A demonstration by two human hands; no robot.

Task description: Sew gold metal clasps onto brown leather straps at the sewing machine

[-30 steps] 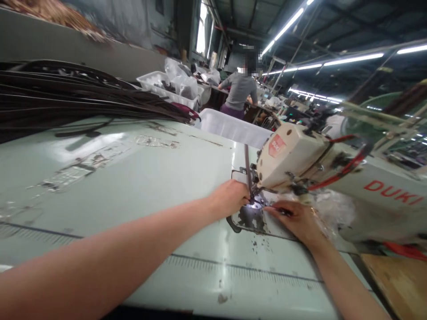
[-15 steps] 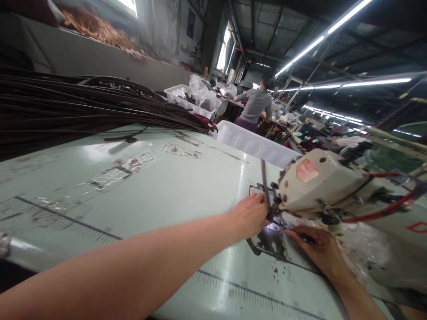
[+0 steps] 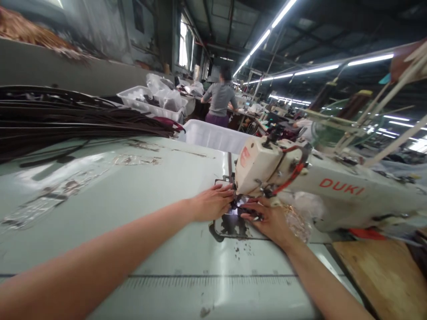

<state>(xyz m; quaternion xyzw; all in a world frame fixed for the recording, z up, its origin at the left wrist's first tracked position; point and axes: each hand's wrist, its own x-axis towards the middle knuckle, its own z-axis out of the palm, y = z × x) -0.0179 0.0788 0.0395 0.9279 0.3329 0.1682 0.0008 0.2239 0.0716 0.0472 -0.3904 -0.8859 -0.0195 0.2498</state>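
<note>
Two hands (image 3: 212,203) drawn closer — one dark strip (image 3: 230,163), one sewing machine (image 3: 255,166) alongside

Two hands (image 3: 212,203), one small dark thing (image 3: 257,217) and one sewing machine (image 3: 340,184) were toward the table's (image 3: 167,178) right edge. Past the far edge were at least two white tubs (image 3: 213,134) and one person in gray (image 3: 220,98).

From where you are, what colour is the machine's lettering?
The lettering is red, best in the head view.
</note>
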